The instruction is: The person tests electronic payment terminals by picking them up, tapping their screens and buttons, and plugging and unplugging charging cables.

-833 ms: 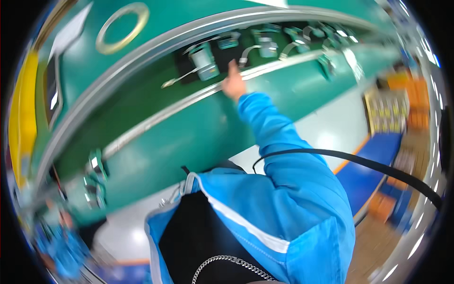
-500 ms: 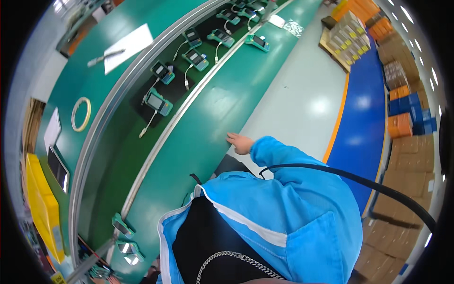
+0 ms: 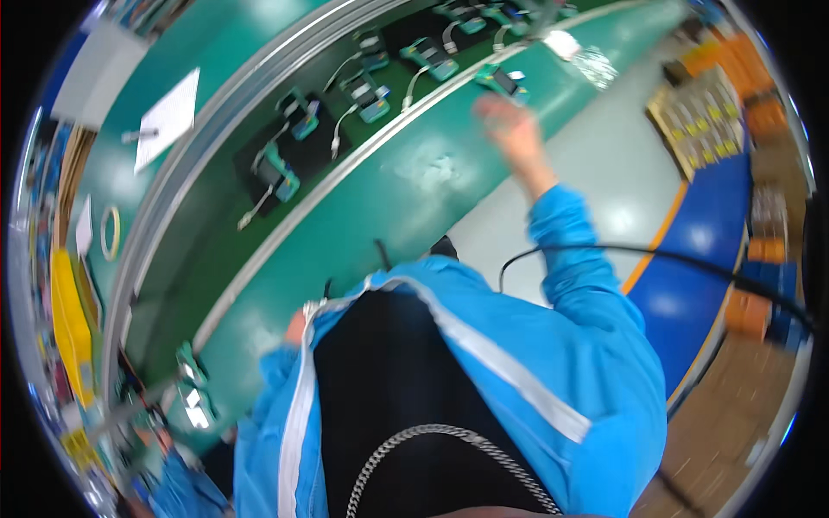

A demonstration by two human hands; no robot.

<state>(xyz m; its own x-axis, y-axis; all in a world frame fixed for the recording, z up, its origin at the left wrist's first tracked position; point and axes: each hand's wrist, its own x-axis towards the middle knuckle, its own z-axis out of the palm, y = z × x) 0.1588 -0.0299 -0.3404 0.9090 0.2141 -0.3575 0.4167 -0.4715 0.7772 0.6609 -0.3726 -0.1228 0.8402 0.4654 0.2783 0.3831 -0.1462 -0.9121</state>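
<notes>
My right hand [image 3: 511, 134] reaches out over the green bench top [image 3: 380, 207], smeared by motion. Its fingertips are just short of a green-and-black handheld terminal [image 3: 501, 82] lying on the bench; whether they touch it I cannot make out. Only a small part of my left hand [image 3: 296, 328] shows beside the open blue jacket, its fingers hidden. Beyond the pale rail, several similar terminals, such as one green terminal [image 3: 364, 97], sit on black mats with white cables [image 3: 343, 121] attached.
Two more terminals lie at lower left, one of them a terminal with a shiny screen [image 3: 197, 406], near a co-worker's blue sleeve [image 3: 181, 483]. On the far bench are a white sheet [image 3: 168, 121], a tape roll [image 3: 110, 233] and a yellow bin [image 3: 71, 319]. A black cable [image 3: 656, 252] crosses my right arm.
My right hand has moved from the near bench edge forward and right to the lone terminal. A bit of my left hand has come into view. The whole view has shifted.
</notes>
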